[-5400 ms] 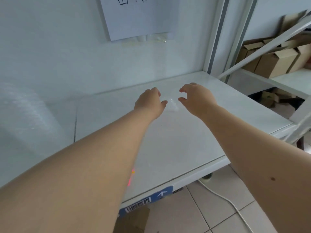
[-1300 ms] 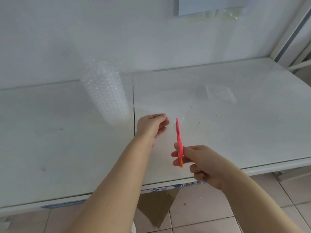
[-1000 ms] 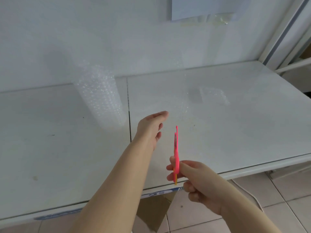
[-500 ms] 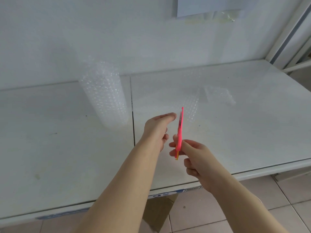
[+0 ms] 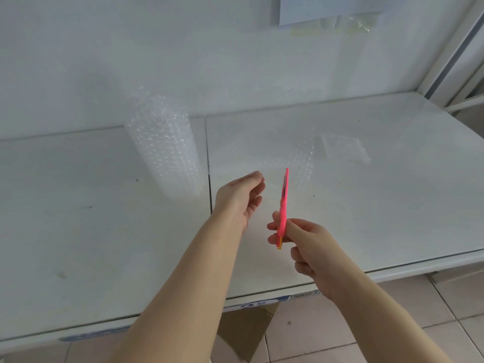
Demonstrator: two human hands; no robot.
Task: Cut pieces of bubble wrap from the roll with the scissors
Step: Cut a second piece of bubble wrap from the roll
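Observation:
An upright roll of clear bubble wrap (image 5: 163, 148) stands on the white table (image 5: 78, 231) near the wall. A loose flap of bubble wrap (image 5: 301, 163) rises just right of the pink scissors (image 5: 284, 200). My right hand (image 5: 306, 247) grips the scissors' handles, blades pointing away from me and seen edge-on. My left hand (image 5: 241, 197) hovers just left of the blades, palm toward them, thumb and fingers apart. Whether clear wrap lies against it I cannot tell. A small cut piece of bubble wrap (image 5: 343, 148) lies flat farther right.
A seam (image 5: 208, 163) splits the tabletop beside the roll. A paper sheet (image 5: 327, 7) hangs on the wall above. A metal rack post (image 5: 450, 53) stands at the right. A brown cardboard box (image 5: 246, 334) sits on the tiled floor under the table's front edge.
My right hand drew the scissors slightly back toward me from the flap. My left hand stays beside the blades, its fingers spread a little wider. The roll has not moved.

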